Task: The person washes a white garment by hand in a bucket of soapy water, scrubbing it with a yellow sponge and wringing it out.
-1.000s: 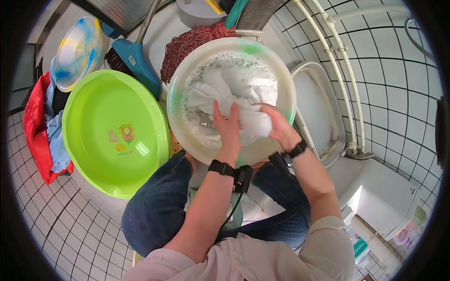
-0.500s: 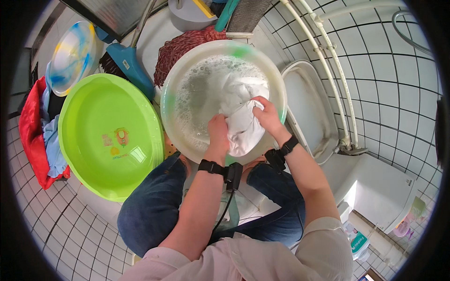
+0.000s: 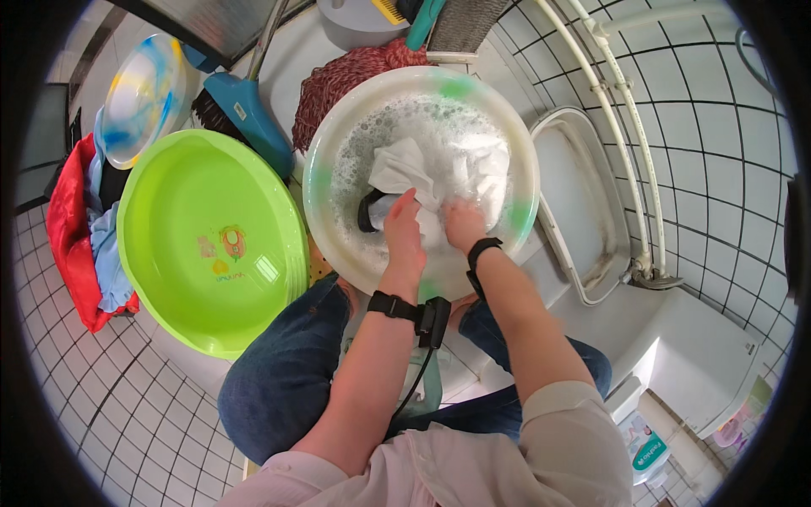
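Because the round basin point(image 3: 318, 221) stands in front of the bent knees point(image 3: 272, 372), the white cloth point(image 3: 399, 169) in its suds point(image 3: 353, 156) lies within reach, the left hand point(image 3: 405, 235) meeting it with loosely extended fingers point(image 3: 408, 208) while the right hand point(image 3: 465, 225) curls low, its grip impossible to tell

I'd say I'm in a household bathroom or washroom: white tiled walls point(image 3: 697, 152) with dark grout, bare white pipes point(image 3: 625, 87) running down them, a tiled floor point(image 3: 160, 397). A string mop point(image 3: 342, 89) and blue brush point(image 3: 253, 122) stand by, with plastic washbasins point(image 3: 169, 211) and a sudsy tub point(image 3: 318, 203) set low down.
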Action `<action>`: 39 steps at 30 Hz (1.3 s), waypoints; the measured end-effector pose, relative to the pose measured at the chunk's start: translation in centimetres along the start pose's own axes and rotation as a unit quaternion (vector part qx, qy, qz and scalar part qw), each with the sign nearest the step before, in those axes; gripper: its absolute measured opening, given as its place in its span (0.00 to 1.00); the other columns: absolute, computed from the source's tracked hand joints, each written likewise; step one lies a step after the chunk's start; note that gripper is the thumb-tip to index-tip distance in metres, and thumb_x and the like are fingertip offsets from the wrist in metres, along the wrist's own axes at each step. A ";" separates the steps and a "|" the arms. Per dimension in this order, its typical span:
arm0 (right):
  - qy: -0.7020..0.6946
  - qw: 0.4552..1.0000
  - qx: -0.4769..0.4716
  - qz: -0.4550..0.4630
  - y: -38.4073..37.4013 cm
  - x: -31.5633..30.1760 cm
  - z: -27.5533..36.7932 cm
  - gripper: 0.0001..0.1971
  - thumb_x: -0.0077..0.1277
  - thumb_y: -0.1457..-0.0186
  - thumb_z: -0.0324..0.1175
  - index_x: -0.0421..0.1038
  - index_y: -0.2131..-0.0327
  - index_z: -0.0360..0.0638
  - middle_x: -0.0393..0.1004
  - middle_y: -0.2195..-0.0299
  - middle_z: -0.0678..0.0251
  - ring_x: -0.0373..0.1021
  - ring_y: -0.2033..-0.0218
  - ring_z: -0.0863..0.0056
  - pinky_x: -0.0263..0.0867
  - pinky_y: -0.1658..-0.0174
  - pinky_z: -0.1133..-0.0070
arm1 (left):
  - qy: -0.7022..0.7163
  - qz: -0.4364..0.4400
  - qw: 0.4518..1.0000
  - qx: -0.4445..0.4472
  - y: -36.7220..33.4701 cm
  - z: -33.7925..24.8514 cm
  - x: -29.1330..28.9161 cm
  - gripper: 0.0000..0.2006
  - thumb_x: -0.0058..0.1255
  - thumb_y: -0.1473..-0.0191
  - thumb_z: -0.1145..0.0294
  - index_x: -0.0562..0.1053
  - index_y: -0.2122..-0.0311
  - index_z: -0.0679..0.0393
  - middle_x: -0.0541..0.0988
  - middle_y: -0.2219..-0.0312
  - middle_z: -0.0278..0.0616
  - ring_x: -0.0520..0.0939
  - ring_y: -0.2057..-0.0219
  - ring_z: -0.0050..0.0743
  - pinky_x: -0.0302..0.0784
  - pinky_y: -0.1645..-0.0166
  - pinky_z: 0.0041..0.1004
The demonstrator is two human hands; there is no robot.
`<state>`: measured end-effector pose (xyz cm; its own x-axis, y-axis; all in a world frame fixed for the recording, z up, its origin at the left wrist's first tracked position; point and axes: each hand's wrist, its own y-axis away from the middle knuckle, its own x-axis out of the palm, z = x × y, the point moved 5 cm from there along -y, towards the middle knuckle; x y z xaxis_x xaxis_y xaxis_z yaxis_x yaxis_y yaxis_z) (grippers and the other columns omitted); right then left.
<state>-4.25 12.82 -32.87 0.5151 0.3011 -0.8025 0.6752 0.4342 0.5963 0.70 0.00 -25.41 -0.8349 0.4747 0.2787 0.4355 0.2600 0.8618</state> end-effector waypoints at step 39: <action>-0.772 0.629 -0.020 -0.091 22.2 -19.2 0.9 0.09 0.44 0.56 0.26 0.60 0.68 0.42 0.68 0.69 0.65 0.66 0.63 0.73 0.62 0.58 0.80 | -0.146 0.446 0.883 0.011 18.2 -10.2 6.8 0.20 0.47 0.55 0.76 0.62 0.54 0.66 0.72 0.64 0.43 0.75 0.62 0.35 0.72 0.58 0.34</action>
<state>1.33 15.88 -4.16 0.3517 -0.9261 0.1365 0.7990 0.3730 0.4717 -0.47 -0.65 -3.55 -0.0354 0.6945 0.7186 0.8846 -0.3128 0.3459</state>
